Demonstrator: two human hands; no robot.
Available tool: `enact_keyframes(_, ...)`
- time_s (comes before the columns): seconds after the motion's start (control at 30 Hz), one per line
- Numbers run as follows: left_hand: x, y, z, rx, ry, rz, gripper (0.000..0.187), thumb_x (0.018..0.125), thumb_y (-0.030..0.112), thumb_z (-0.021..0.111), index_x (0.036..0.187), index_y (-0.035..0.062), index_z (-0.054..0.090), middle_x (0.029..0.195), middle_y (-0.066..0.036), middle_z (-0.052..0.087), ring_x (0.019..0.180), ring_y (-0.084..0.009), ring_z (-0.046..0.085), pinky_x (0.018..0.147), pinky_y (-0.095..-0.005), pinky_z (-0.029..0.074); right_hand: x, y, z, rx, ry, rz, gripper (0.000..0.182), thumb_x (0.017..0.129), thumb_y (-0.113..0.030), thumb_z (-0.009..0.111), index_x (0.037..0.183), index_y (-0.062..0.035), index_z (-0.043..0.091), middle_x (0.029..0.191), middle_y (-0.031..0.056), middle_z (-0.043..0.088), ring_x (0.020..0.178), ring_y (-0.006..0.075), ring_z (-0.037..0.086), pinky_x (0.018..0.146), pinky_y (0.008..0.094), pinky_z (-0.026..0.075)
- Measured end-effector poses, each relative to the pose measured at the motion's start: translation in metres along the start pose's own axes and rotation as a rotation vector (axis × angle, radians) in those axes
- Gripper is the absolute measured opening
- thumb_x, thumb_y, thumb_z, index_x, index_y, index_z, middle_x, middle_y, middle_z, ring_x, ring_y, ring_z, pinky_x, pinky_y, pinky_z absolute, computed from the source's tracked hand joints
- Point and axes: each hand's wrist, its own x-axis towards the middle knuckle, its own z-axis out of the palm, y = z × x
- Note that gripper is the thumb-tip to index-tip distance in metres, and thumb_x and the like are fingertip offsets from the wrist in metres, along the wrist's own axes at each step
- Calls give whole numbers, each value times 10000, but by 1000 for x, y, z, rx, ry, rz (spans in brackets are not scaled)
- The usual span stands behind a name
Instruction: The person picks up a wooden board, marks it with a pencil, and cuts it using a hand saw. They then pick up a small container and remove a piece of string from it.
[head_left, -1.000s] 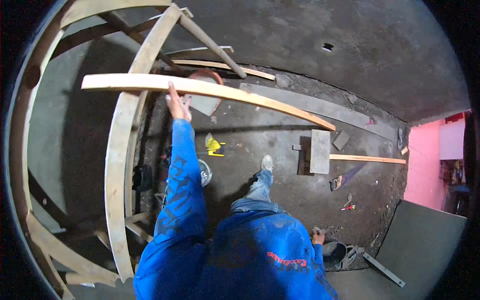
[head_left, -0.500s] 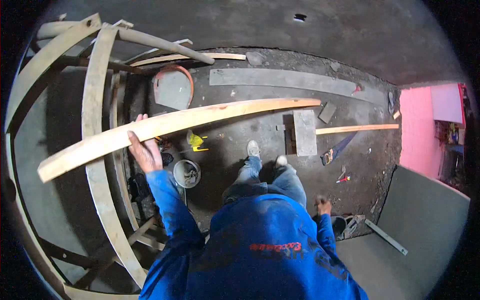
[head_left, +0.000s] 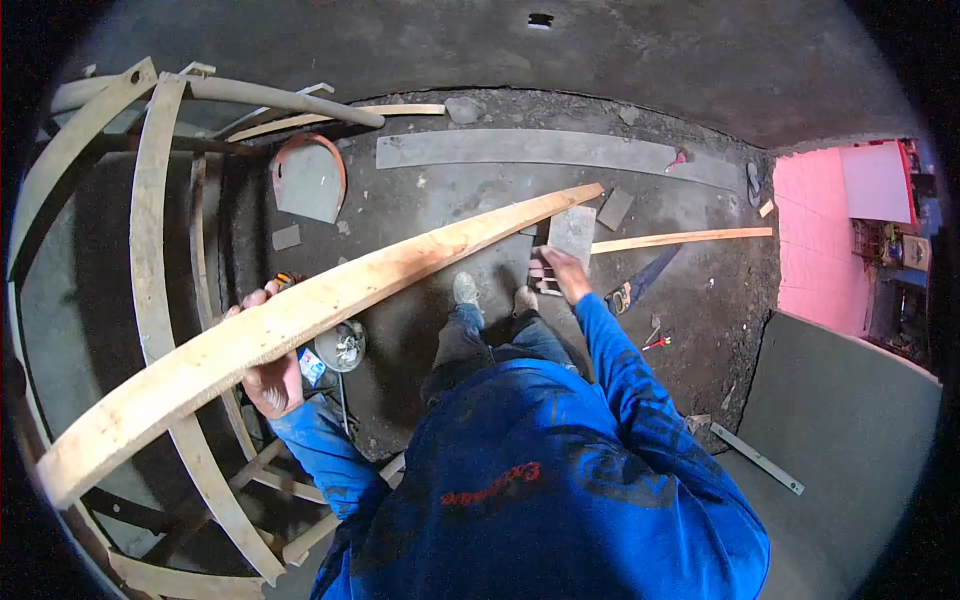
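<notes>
A long, pale wooden beam [head_left: 340, 298] runs diagonally from the lower left to the upper middle of the head view. My left hand [head_left: 272, 378] is closed around it, with fingers showing past the far edge and the palm at the near side. Its far end reaches over a short grey board [head_left: 572, 232]. My right hand [head_left: 566, 275] is beside that board, below the far part of the beam and apart from it. The right fingers stretch to the left, somewhat spread, and I see nothing held in them.
A wooden frame [head_left: 152, 230] with pipes stands at the left. On the floor are a bucket [head_left: 342, 345], a handsaw [head_left: 650, 278], a thin wood strip [head_left: 690, 238], a long grey plank [head_left: 520, 150] and a red-handled tool [head_left: 657, 342]. A level [head_left: 757, 458] lies at the right.
My right hand has come up from my right side to the grey board, its fist opening out. The beam's near end has swung lower and closer, and the view has shifted slightly.
</notes>
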Motion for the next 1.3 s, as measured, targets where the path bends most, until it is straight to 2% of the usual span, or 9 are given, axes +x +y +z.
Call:
enact_keyframes(0.17, -7, 6, 37, -1, -354, 103, 640, 704, 392, 820, 1169, 84, 505, 1180, -196, 591, 1213, -377, 497, 1076, -547, 325, -5, -8, 30, 494, -235, 45, 907, 862, -732, 372, 1352, 32, 397, 1251, 177, 566, 1154, 282, 545, 979, 431, 424)
enact_keyframes(0.33, -10, -24, 66, -265, -726, 370, 780, 578, 375, 892, 1150, 89, 444, 1062, -132, 584, 965, -308, 558, 974, -516, 380, -25, -21, 24, 743, -233, 105, 692, 852, -654, 509, 1162, -35, 520, 1135, 137, 613, 1092, 292, 581, 962, 444, 444)
enact_keyframes(0.37, -14, -15, 78, -254, -774, 315, 500, 693, 364, 821, 1006, 86, 549, 988, -120, 637, 948, -315, 582, 954, -489, 391, -29, -21, 23, 740, -236, 110, 692, 852, -654, 509, 1162, -35, 520, 1135, 137, 613, 1092, 292, 581, 962, 444, 444)
enact_keyframes(0.43, -10, -6, 93, -318, -1028, 167, 248, 837, 303, 693, 911, 72, 643, 939, -122, 685, 942, -337, 603, 944, -477, 389, -33, -22, 18, 777, -215, 84, 618, 860, -626, 523, 1126, -69, 534, 1062, 134, 634, 1025, 304, 610, 923, 442, 472)
enact_keyframes(0.53, -11, 4, 124, -191, -1263, 77, 277, 905, 258, 598, 1054, 40, 680, 1045, -141, 689, 1070, -370, 589, 991, -482, 350, -31, -16, 3, 788, -182, 11, 464, 842, -486, 590, 1054, -77, 539, 958, 133, 633, 909, 300, 624, 844, 448, 503)
enact_keyframes(0.67, -9, 16, 152, -33, -1498, -18, 300, 931, 278, 549, 1050, 40, 687, 1139, -118, 664, 1132, -368, 566, 1017, -493, 331, -36, -18, -12, 802, -112, -43, 371, 824, -392, 596, 964, -52, 555, 844, 139, 621, 788, 279, 619, 759, 414, 518)
enact_keyframes(0.8, -18, 14, 151, -53, -1433, 11, 259, 915, 245, 585, 1043, 45, 687, 1105, -130, 673, 1099, -370, 583, 1021, -486, 331, -44, -29, -15, 825, -117, -63, 377, 816, -393, 606, 976, -57, 541, 867, 129, 614, 821, 272, 616, 790, 418, 516)
enact_keyframes(0.9, -42, 11, 138, -122, -1142, 77, 254, 860, 254, 683, 1018, 54, 691, 1012, -146, 689, 1024, -384, 609, 1046, -515, 297, -57, -42, -9, 819, -74, -80, 354, 817, -390, 604, 985, -84, 544, 880, 103, 609, 825, 269, 615, 790, 422, 516)
enact_keyframes(1.3, -132, -4, 59, -35, -765, 170, 409, 733, 232, 808, 1030, 80, 572, 1121, -192, 592, 1274, -449, 400, 1083, -572, 256, -42, -35, 3, 783, -104, -106, 410, 828, -345, 617, 1096, -65, 486, 967, 92, 553, 945, 264, 578, 865, 421, 484)
